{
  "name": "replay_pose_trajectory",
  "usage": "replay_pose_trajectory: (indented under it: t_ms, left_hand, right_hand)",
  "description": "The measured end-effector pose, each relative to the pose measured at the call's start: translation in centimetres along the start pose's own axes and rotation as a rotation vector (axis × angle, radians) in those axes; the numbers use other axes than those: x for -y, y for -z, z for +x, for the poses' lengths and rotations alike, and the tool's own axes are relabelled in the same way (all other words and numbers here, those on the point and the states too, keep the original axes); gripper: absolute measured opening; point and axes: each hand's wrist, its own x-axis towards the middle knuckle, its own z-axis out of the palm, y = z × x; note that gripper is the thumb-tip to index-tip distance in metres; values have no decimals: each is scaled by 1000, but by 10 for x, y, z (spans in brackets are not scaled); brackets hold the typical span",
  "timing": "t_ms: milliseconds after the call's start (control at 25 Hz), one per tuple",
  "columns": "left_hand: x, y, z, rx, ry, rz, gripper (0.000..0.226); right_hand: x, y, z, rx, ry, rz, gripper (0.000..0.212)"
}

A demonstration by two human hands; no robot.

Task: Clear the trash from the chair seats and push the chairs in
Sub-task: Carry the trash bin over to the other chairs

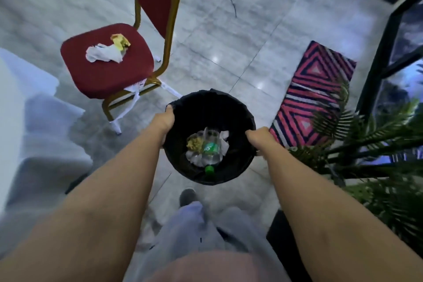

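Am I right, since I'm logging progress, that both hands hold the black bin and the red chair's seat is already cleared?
Not cleared. The head view shows a white tissue and a yellow wrapper lying on the red chair seat. The left hand and right hand do hold the black bin.

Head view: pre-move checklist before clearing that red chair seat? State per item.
1. Both hands free to pick: not ok. Left hand and right hand each grip the rim of the round black-lined trash bin.
2. Bin has room: ok. Only a clear plastic bottle with green cap and some wrappers at the bottom.
3. Trash located: ok. Crumpled white tissue and yellow wrapper lie on the red padded chair seat.
4. Bin set down by chair: not ok, still carried.
5. Path to chair: ok, bare floor between.
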Motion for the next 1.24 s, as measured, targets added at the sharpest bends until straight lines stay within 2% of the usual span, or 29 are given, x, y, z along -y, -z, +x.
replay_pose_trajectory:
  t_ms: [200,320,520,760,920,1080,1240]
  left_hand:
    - [-123,-43,27,73,34,-9,72]
    - [-182,-70,51,26,5,-52,69]
    - [-287,-107,85,-30,22,-104,67]
    - [-387,-128,146,-40,23,-106,69]
    - [-462,-132,193,-57,57,-146,65]
    - [-539,-126,256,-94,118,-191,78]
    - [-613,-113,340,-101,87,-225,92]
  right_hand:
    - [78,62,94,-8,-2,28,80]
    - [134,103,136,-3,59,6,81]
    - [217,175,206,3,75,-61,63]
    - [301,217,280,-26,130,-150,62]
    - [368,234,341,10,133,-177,56]
    - [449,250,395,36,130,-181,49]
    - [537,265,443,56,184,-173,37]
